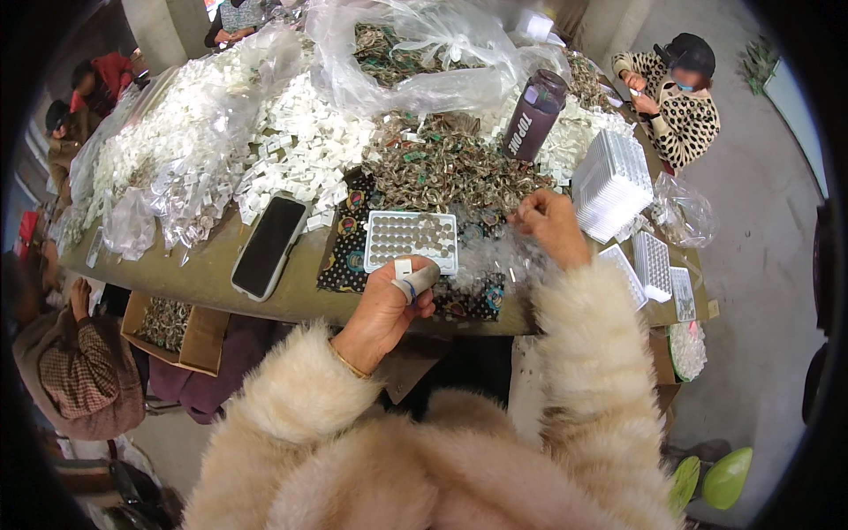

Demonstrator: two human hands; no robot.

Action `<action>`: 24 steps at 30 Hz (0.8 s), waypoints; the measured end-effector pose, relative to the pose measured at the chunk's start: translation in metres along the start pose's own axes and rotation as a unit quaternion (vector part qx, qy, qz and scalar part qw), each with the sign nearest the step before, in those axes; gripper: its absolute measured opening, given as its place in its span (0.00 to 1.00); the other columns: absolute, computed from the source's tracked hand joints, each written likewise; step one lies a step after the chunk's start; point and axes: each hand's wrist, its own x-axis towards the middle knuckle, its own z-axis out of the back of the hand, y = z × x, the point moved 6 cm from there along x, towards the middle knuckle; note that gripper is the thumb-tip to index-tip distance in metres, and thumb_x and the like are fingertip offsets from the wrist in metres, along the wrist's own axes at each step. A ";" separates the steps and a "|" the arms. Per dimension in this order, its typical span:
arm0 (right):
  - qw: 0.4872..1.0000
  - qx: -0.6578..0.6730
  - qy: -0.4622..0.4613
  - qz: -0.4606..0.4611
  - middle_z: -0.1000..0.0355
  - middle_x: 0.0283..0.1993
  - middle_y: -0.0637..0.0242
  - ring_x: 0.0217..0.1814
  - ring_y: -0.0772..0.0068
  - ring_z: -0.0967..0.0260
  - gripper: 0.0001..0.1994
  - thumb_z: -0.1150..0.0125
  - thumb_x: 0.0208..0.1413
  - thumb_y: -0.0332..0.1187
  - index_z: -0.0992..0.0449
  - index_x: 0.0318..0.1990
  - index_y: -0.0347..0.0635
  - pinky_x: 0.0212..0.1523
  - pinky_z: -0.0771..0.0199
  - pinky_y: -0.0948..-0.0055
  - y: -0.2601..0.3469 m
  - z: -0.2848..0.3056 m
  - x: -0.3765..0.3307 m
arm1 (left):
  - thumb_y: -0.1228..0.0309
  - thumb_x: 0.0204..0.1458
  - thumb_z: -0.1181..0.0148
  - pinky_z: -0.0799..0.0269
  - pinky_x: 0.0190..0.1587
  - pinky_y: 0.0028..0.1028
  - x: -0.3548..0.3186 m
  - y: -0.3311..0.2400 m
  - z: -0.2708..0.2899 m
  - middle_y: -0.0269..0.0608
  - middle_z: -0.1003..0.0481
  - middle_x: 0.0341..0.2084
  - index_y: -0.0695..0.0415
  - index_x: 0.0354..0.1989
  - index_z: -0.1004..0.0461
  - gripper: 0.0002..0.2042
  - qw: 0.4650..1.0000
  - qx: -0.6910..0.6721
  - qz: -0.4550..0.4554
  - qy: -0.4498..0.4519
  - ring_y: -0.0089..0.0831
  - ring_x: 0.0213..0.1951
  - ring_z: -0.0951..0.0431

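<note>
The left hand point(382, 309) hovers at the near edge of the bench point(194, 281), its grip closed on a small white square tag point(403, 268) pinched between thumb and a taped forefinger. Just beyond that grip lies a clear rectangular plastic tray with rows of round pockets point(411, 240), partly filled, resting on a dark patterned cloth point(346, 256). The right hand point(552, 228) reaches into the heap of small brownish metal pieces point(446, 168) past the tray; its fingertips are drawn narrow together at the heap's edge, though what they hold, if anything, I cannot tell. To the left of the left grip a black smartphone point(268, 245) lies face up on the bench, touching a broad mound of small white tags point(283, 146). To the right of the right grip stands a stack of clear plastic trays point(611, 184), with more trays point(652, 263) nearer. Beyond that grip a dark maroon bottle point(534, 115) stands upright, and a clear plastic bag of metal pieces point(415, 53) sits farther back. Other people sit around the bench.
</note>
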 end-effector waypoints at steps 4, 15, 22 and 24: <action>0.956 0.231 -0.140 0.117 0.22 0.38 0.58 0.42 0.71 0.22 0.04 0.46 0.64 0.22 0.26 0.41 0.30 0.42 0.22 0.78 0.010 0.011 -0.015 | 0.68 0.62 0.41 0.36 0.28 0.25 -0.003 -0.004 -0.004 0.30 0.31 0.25 0.60 0.43 0.24 0.09 0.999 0.036 0.026 0.022 0.20 0.24 0.33; 0.893 0.060 -0.007 0.446 0.24 0.45 0.61 0.47 0.59 0.26 0.13 0.30 0.41 0.20 0.21 0.38 0.36 0.44 0.25 0.66 0.105 -0.046 -0.113 | 0.61 0.63 0.42 0.38 0.24 0.22 -0.005 -0.016 -0.007 0.33 0.21 0.32 0.61 0.50 0.24 0.16 0.997 -0.061 0.020 -0.053 0.19 0.21 0.33; 0.873 -0.010 0.055 0.485 0.26 0.41 0.59 0.41 0.55 0.28 0.13 0.29 0.38 0.20 0.21 0.35 0.36 0.41 0.26 0.65 0.102 -0.062 -0.131 | 0.65 0.64 0.43 0.43 0.21 0.17 -0.017 -0.024 -0.004 0.33 0.22 0.28 0.61 0.46 0.23 0.12 0.999 -0.031 -0.022 0.008 0.15 0.19 0.36; 0.901 0.080 0.033 0.425 0.26 0.41 0.60 0.41 0.59 0.28 0.12 0.30 0.41 0.19 0.21 0.37 0.36 0.41 0.27 0.67 0.098 -0.054 -0.127 | 0.68 0.64 0.44 0.44 0.21 0.17 -0.021 -0.022 -0.006 0.33 0.23 0.26 0.62 0.43 0.23 0.10 1.000 0.004 -0.017 0.012 0.14 0.19 0.37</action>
